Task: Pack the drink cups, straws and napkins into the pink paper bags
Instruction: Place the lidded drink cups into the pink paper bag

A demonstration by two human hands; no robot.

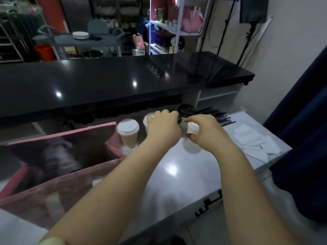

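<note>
Left hand point(164, 129): fingers curled over a white-lidded cup point(148, 119) right of the open pink paper bag point(53, 191) | right hand point(203, 129): fingers clamped on a small white cup point(192, 129), farther right of the bag | brown cup point(127, 133) stands at the bag's mouth | black-lidded cup point(186, 110), black straws point(222, 116) and napkins point(253, 138) lie farthest from the bag on the white surface point(185, 183).

Two arms of one person, seen from above by the head-worn camera. The left forearm point(113, 188) and right forearm point(247, 183) are uncovered from the lower edge of the frame to the wrist. The left hand point(164, 128) and right hand point(203, 129) are bare, their outlines softened by blur. A pale yellow-green sleeve hem point(53, 242) shows on the left arm as a narrow strip; its cut cannot be told.
</note>
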